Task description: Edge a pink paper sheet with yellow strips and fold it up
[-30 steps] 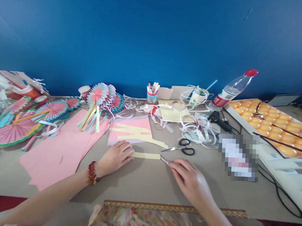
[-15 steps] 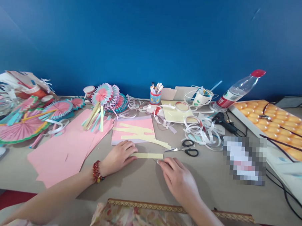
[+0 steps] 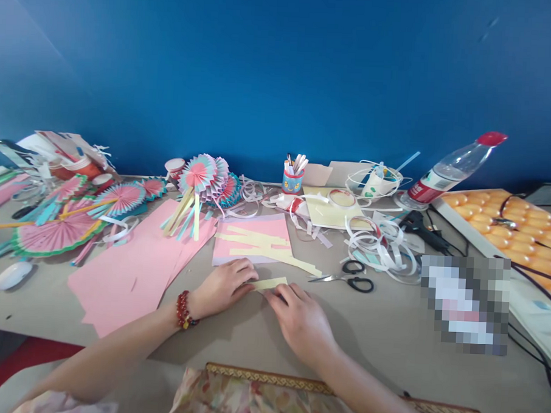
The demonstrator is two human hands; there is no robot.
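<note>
Left hand (image 3: 226,289): fingers over the left end of a yellow strip (image 3: 271,283), apparently steadying it on the table (image 3: 388,351); grip cannot be told. Right hand (image 3: 300,320): fingers drawn together at its near edge, anything pinched hidden. Scissors (image 3: 342,278) right, presumably for easy reach. Far: more strips (image 3: 255,252) on a pink sheet (image 3: 275,223).

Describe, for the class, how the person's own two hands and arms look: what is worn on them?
Both hands are ungloved. Above the left hand, the wrist wears a bracelet of dark red beads with a small yellowish piece. A pale sleeve shows at that arm's lower end. The right hand has no visible bracelet, and its forearm is bare.
</note>
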